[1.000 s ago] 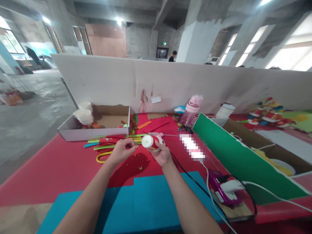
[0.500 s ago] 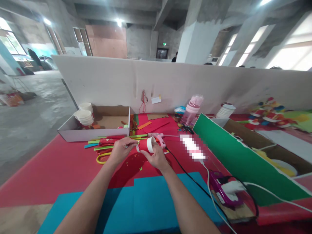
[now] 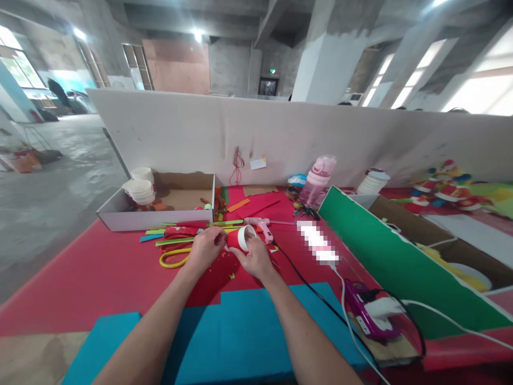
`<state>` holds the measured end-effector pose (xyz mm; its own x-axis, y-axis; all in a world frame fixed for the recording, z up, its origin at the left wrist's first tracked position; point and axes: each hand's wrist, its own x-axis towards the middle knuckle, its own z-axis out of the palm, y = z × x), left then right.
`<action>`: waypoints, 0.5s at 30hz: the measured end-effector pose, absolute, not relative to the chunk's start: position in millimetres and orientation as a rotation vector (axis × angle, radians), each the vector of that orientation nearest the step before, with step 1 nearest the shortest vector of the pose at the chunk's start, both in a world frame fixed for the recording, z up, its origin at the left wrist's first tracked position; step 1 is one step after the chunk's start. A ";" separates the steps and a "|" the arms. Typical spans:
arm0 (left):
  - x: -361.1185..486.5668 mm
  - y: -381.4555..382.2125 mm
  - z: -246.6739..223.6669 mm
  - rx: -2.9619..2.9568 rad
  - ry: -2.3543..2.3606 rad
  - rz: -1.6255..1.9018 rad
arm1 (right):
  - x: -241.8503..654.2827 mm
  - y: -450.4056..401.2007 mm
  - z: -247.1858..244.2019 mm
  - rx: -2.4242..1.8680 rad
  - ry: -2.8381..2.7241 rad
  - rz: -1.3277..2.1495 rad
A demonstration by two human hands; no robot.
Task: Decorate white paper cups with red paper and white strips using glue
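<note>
My right hand grips a paper cup with a red band and white rim, some fingers inside its mouth and the thumb outside. The cup lies tilted, its opening toward the right. At the cup's base my left hand has its fingertips pinched together; whatever is between them is too small to make out. Just behind the cup rests a pink glue gun on the red table cover. Yellow-handled scissors lie left of my left hand, beside green and blue paper strips.
An open box with stacked white cups stands at the left. Behind are a pink bottle and a white partition. On the right sit a green-sided box and a purple power strip with cables. Blue sheets cover the near edge.
My left hand has shifted slightly right and its fingers have curled in closer to the cup's base. The cup has turned a little in my right hand.
</note>
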<state>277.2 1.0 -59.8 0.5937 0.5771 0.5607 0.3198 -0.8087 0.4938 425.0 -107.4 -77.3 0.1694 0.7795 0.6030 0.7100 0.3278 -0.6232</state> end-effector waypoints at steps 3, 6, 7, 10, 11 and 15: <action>269.6 13.6 -61.2 2.409 0.912 1.113 | 423.3 -110.5 -74.5 -1.343 -1.481 0.129; 264.1 18.1 -56.4 2.266 0.928 1.084 | 423.7 -110.7 -74.5 -1.286 -1.426 0.168; 263.7 17.1 -54.6 2.216 0.885 1.045 | 424.2 -110.0 -75.3 -1.278 -1.411 0.182; 265.1 11.2 -51.5 2.112 0.695 0.880 | 425.7 -107.8 -77.6 -1.311 -1.340 0.199; 265.5 9.5 -51.2 2.081 0.642 0.807 | 426.0 -107.4 -77.9 -1.331 -1.304 0.197; 265.3 6.4 -50.2 1.897 0.579 0.566 | 428.0 -107.1 -77.5 -1.347 -1.230 0.164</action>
